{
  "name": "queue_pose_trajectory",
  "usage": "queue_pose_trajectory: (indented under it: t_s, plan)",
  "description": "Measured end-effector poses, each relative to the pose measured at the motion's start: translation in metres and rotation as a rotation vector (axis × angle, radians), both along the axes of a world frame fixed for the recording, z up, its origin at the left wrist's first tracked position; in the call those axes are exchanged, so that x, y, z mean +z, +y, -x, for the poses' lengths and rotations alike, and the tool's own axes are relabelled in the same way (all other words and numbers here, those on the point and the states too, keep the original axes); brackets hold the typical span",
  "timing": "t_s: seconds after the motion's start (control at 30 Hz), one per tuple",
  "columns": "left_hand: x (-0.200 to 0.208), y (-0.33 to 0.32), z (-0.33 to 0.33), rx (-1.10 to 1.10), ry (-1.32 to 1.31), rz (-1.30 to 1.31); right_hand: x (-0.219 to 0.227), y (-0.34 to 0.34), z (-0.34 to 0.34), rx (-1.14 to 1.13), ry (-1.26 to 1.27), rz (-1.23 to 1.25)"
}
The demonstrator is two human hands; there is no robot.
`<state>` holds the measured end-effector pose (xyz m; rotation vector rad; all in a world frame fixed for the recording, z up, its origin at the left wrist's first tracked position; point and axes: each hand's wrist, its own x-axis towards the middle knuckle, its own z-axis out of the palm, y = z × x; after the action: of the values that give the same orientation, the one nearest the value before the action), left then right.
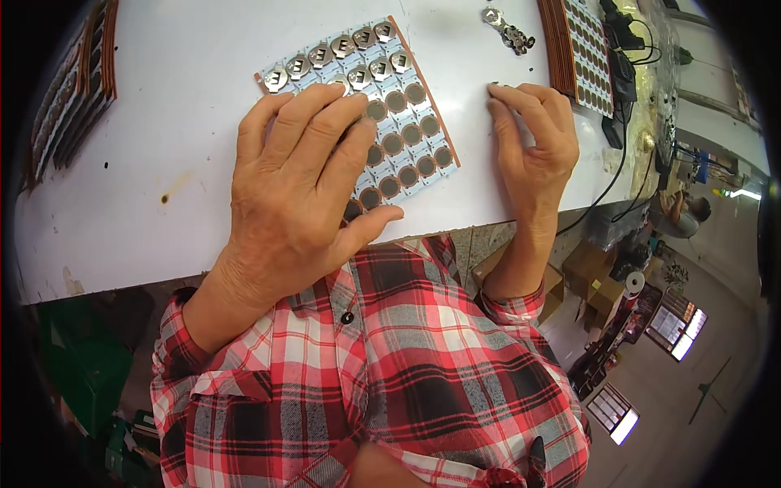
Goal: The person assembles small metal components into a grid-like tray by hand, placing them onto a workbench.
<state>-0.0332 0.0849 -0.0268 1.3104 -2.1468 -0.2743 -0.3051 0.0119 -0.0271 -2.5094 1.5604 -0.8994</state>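
A panel of small circuit boards (404, 120) lies tilted on the white table, marked with rows of dark round pads. Round silver metal clips (321, 54) sit on the pads of its far row and on part of the second row. My left hand (297, 179) rests over the panel's near left part, fingers loosely stretched and palm down, hiding the pads beneath. To the right of the panel, my right hand (533, 134) is held in a pinch above the table. Something tiny shows at its fingertips, too small to name.
Loose metal clips (516, 37) lie in a small pile at the far right. Beyond them stands a stack of similar panels (586, 61), with black cables (625, 122) beside it. Another stack of panels (77, 89) leans at the far left. A person (683, 215) sits in the background.
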Motion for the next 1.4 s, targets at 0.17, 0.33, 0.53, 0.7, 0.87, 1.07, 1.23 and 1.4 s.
queue_pose_trajectory:
  t_s: [0.17,0.33,0.53,0.7,0.87,1.07,1.23,1.4]
  plan:
    - [-0.002,0.002,-0.001,0.009,0.018,0.017,0.000,-0.007,-0.003,0.004,0.057,0.071]
    - [-0.002,0.003,0.001,0.011,0.018,0.019,0.008,-0.005,0.006,0.048,0.006,-0.004]
    - [0.004,0.006,-0.001,0.061,0.051,0.097,0.000,0.000,-0.009,0.097,0.081,0.138]
    - [0.000,0.009,-0.001,0.000,0.473,0.095,0.030,0.043,-0.051,0.156,-0.955,-0.763]
    - [0.005,0.020,-0.003,-0.047,1.145,-0.541,0.030,0.058,-0.082,0.238,-1.108,-0.955]
    - [0.002,0.028,-0.009,0.085,1.351,-0.606,0.024,0.059,-0.095,0.324,-1.252,-1.092]
    - [0.000,0.030,-0.005,0.134,1.280,-0.505,0.029,0.063,-0.108,0.250,-1.040,-0.925]
    - [-0.001,0.030,-0.002,0.192,1.200,-0.385,0.020,0.072,-0.121,0.205,-0.909,-0.691]
